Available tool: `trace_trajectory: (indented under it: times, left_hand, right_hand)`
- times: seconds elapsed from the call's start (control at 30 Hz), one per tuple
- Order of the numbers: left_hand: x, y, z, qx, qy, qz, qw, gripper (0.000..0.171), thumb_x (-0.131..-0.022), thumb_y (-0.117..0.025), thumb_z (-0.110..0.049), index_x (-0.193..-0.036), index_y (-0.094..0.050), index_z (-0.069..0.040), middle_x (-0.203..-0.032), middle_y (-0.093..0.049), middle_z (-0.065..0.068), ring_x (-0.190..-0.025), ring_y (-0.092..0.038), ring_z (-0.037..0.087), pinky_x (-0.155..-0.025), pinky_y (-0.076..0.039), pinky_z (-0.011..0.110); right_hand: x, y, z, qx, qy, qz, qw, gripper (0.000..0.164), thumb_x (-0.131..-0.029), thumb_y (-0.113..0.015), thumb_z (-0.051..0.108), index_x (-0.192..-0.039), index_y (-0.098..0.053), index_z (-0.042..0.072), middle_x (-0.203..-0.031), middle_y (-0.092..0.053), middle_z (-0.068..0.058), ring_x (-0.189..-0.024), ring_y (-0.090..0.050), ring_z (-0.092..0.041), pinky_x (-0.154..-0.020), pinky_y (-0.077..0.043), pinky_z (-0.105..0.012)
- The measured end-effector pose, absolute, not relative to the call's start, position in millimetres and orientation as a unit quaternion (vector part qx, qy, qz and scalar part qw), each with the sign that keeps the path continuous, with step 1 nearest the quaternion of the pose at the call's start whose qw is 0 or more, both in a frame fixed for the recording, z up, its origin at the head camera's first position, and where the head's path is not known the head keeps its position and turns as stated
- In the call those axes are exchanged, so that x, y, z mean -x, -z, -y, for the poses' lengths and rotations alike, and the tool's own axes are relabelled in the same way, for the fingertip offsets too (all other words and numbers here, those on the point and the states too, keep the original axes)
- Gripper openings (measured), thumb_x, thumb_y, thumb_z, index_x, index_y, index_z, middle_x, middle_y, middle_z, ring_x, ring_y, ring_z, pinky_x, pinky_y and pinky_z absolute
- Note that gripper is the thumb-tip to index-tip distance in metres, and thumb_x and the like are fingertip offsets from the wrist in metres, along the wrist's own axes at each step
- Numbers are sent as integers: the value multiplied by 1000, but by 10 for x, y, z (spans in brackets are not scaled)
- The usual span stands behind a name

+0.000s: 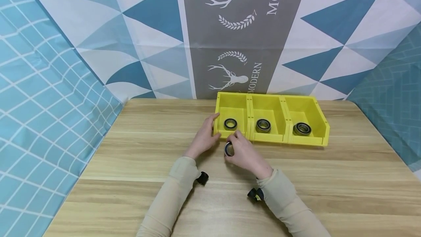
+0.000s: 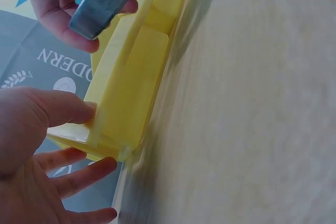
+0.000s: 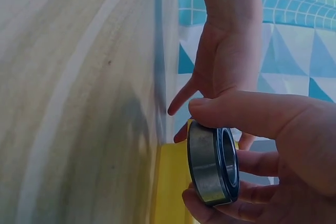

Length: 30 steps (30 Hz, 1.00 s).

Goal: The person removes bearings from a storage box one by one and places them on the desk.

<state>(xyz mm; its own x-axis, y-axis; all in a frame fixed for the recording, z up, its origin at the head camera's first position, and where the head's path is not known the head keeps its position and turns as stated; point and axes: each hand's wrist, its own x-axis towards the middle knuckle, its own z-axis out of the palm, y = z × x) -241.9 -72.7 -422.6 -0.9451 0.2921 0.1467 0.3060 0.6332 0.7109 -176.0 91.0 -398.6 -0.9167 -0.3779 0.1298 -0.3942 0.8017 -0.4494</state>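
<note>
My right hand (image 1: 245, 154) pinches a ball bearing (image 3: 207, 163), a steel ring with a dark seal, between thumb and fingers. It is held on edge just in front of the left compartment of a yellow three-part bin (image 1: 302, 140). My left hand (image 1: 204, 137) rests at the bin's left end, thumb touching the front corner and the other fingers spread along the side, as the left wrist view shows. Inside the left compartment lies one bearing (image 1: 230, 123). The middle compartment holds a bearing (image 1: 263, 125), and another bearing (image 1: 302, 128) sits in the right one.
The bin stands on a wood-grain table (image 1: 138, 149), close to its back edge. Behind rises a patterned backdrop (image 1: 154, 28), with a blue tiled-print sheet (image 1: 42, 112) on the left side. Black wrist devices (image 1: 203, 178) show at both cuffs.
</note>
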Motion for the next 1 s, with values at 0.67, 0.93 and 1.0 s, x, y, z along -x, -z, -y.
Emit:
trace_trajectory:
  times: [0.67,0.93,1.0]
  left_hand:
    - [2421,4232,728,162,398,903,4,77,-81,-64,-9,-144,-22,-22,-142,-32,10,-121,-44,26,-102,-37,42]
    - [2427,4240,731,166,400,902,5,76,-81,-63,-8,-144,-22,-21,-141,-33,10,-115,-48,25,-100,-40,39]
    - [2430,4241,731,165,400,901,4,76,-81,-63,-8,-144,-22,-22,-141,-33,10,-114,-49,25,-98,-41,39]
  right_hand:
    - [1720,4087,-947,-243,-230,942,7,43,-65,-78,16,-100,-58,2,-91,-49,-4,-76,-51,-15,-71,-49,-30]
    - [1709,4116,-942,-258,-217,941,0,44,-65,-77,17,-102,-58,2,-95,-52,-7,-79,-53,-18,-73,-49,-33]
    - [1708,4119,-934,-259,-213,942,0,44,-65,-77,16,-101,-58,2,-95,-53,-7,-80,-53,-20,-74,-49,-34]
